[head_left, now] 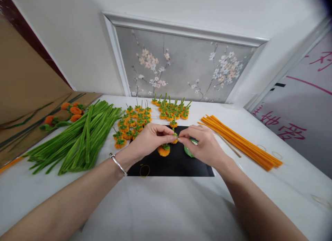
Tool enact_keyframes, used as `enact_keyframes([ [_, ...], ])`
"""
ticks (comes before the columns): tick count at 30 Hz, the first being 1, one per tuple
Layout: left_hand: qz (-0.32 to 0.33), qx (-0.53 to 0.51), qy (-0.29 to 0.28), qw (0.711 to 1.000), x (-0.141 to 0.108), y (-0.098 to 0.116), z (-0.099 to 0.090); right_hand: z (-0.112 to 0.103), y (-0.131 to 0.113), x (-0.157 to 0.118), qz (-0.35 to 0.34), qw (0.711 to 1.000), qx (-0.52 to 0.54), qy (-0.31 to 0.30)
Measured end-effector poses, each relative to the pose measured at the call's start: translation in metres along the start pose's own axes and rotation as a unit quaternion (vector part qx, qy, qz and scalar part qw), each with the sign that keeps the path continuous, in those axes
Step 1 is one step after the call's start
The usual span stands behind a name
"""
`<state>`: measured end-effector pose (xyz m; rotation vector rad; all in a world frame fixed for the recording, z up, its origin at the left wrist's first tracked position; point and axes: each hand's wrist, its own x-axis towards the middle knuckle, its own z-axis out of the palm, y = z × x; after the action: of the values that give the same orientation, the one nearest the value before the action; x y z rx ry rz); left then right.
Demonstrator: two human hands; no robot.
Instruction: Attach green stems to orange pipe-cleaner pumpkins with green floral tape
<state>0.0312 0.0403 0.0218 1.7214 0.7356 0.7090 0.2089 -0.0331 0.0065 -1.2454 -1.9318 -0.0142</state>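
Above a black mat [166,168], my left hand [153,139] and my right hand [203,142] meet fingertip to fingertip. Both pinch the green top of a small orange pipe-cleaner pumpkin [175,141], which the fingers partly cover. A bigger orange pumpkin [164,151] with a green top rests on the mat just below my left fingers. Behind the fingertips stands another little pumpkin [173,124] with an upright green stem. Partly under my right hand lies a round green-and-white item [190,149], possibly a tape roll. My left wrist wears a silver bangle [118,164].
Green pipe cleaners [80,140] lie piled at left, orange ones [241,142] at right beside a thin stick [230,146]. Finished-looking pumpkins stand in two groups, left [129,123] and back [169,109]. Orange flower-like pieces [75,110] sit on cardboard [28,95]. A framed wall panel [181,68] rises behind.
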Motion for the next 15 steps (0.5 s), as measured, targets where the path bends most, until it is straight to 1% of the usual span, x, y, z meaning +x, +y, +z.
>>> enact_keyframes([
  [3, 0.013, 0.017, -0.025, 0.999, 0.0001, 0.002, -0.0027, -0.0015, -0.001, 0.0003, 0.018, 0.999, 0.028, -0.005],
  [7, 0.033, 0.052, -0.061, 0.996, 0.0, 0.0047, -0.0051, -0.001, -0.0004, -0.0001, 0.02, 0.999, 0.029, -0.018],
  [10, 0.047, 0.076, -0.074, 0.993, 0.0001, 0.004, -0.0059, 0.0002, 0.0008, -0.0005, 0.021, 0.999, 0.034, -0.023],
  [15, 0.034, 0.056, -0.114, 0.991, -0.0011, 0.0021, -0.0058, -0.0001, 0.0016, -0.0005, 0.023, 0.999, 0.026, -0.024],
])
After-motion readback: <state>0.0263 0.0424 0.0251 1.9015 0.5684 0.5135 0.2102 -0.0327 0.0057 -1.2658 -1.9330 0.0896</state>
